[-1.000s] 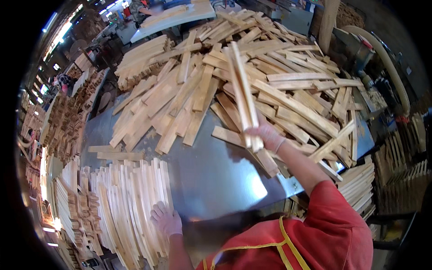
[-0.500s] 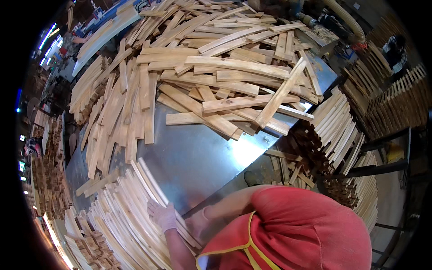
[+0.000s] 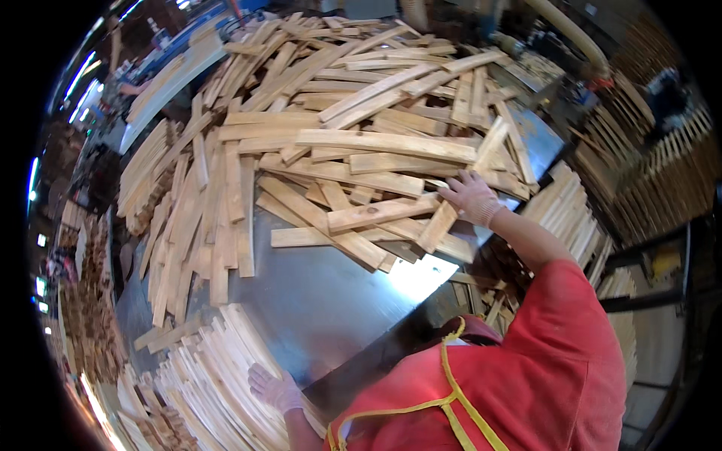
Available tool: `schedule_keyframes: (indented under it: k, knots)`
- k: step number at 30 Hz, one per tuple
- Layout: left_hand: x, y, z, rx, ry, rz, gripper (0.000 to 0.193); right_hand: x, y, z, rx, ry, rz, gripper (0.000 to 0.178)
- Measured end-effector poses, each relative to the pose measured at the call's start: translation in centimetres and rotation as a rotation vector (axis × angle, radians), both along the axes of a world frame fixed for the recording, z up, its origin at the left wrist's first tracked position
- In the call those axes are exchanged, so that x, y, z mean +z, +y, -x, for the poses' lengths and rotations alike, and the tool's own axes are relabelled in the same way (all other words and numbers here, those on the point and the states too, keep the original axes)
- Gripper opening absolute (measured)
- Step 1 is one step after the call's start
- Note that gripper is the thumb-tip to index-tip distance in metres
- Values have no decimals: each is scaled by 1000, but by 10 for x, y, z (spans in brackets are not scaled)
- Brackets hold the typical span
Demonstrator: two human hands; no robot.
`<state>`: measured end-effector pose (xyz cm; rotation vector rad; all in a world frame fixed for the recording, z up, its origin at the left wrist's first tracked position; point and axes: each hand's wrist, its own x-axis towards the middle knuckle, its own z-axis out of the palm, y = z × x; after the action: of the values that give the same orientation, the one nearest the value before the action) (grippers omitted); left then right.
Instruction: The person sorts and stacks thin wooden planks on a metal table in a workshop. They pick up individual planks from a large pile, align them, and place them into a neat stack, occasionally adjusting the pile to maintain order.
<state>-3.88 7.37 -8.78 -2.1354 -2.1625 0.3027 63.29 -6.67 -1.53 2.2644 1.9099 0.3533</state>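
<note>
"What's the surface like?"

"A grey metal table (image 3: 308, 308), smooth enough to throw back a white glare (image 3: 421, 279) near its front edge. Its metal shows between the pile (image 3: 383, 144) and the row (image 3: 214, 376)."

"Describe those two."

"The pile is pale wooden slats, crossing every which way over the far part. The row is at the near left, its slats packed side by side, long edges up. I can't tell what bears it underneath."

"And the hands?"

"The left hand (image 3: 275, 388) lies on the row's right side, fingers spread, gripping nothing. The right hand (image 3: 472, 198) is at the pile's right side, fingers over a slanting slat (image 3: 438, 228). Whether they have closed around it, I can't tell."

"Anything on the person?"

"A red shirt (image 3: 560, 353) with yellow straps (image 3: 460, 392) across the back."

"What about the room?"

"Dim and crowded with wood. Past the table's right edge there's a stack (image 3: 568, 203), with loose offcuts (image 3: 492, 310) lower down, nearer the person. Beyond that, a rack-like bank (image 3: 662, 174) of wood stands along the right. A thick pale hose (image 3: 575, 34) curves down at the upper right. At the upper left, a white bench (image 3: 171, 96) tilts across the view, with strip lights (image 3: 80, 77) glowing beyond it."
</note>
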Motion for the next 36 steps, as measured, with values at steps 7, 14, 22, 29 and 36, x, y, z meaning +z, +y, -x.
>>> schedule_keyframes:
  k: [7, 14, 22, 29, 36]
  knots:
    - [-9, -4, 11, 43, 19, -15, 93, 102, 84, 23, 65, 506, 37, 69]
    - [0, 4, 4, 50, 18, 39, 93, 90, 253, -20, -234, 435, -205, 86]
    - [7, 1, 2, 16, 19, 55, 91, 23, 206, -61, -426, 856, 28, 101]
    - [17, 1, 5, 50, -33, 94, 89, 34, 129, 139, -266, 2429, 61, 86]
    - [6, 1, 18, -7, -161, 16, 89, -42, 124, 371, -241, 2283, 231, 77]
